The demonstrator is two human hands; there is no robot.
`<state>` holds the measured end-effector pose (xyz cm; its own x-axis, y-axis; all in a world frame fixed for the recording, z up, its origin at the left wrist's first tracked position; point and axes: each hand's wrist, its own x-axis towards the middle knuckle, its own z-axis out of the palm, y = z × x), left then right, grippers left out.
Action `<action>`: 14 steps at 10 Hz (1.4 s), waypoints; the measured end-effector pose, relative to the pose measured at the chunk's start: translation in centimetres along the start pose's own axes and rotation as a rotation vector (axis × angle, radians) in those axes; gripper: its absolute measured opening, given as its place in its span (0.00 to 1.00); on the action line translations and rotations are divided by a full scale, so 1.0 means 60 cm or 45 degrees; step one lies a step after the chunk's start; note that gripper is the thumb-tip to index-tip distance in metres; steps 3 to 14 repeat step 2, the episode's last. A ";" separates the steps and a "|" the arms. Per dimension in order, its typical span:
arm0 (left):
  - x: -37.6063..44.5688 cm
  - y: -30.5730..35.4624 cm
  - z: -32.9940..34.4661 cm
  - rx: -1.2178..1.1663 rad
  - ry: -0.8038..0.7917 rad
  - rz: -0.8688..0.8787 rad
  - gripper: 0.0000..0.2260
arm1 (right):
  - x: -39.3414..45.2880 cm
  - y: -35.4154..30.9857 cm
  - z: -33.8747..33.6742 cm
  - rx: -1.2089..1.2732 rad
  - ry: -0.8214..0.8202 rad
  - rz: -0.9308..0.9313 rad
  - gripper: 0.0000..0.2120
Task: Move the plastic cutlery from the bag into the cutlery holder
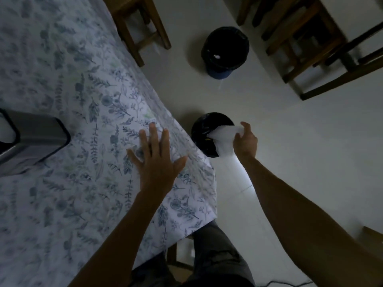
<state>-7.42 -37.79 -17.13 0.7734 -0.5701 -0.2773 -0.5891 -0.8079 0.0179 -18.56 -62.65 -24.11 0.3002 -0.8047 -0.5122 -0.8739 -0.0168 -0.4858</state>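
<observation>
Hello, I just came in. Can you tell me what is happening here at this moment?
A person stands at the corner of a table covered with a floral cloth. The left hand lies flat, fingers spread, on the cloth. The right hand pinches a crumpled white plastic bag over a black bin on the floor beside the table, seemingly to drop it in. A metal cutlery holder stands on the table at the left; its contents are not visible. A second black bin stands farther away.
</observation>
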 end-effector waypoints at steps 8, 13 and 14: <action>-0.002 0.003 -0.009 -0.001 0.006 0.032 0.40 | -0.002 -0.023 0.032 -0.235 -0.341 0.044 0.46; -0.002 0.003 -0.009 -0.001 0.006 0.032 0.40 | -0.002 -0.023 0.032 -0.235 -0.341 0.044 0.46; -0.002 0.003 -0.009 -0.001 0.006 0.032 0.40 | -0.002 -0.023 0.032 -0.235 -0.341 0.044 0.46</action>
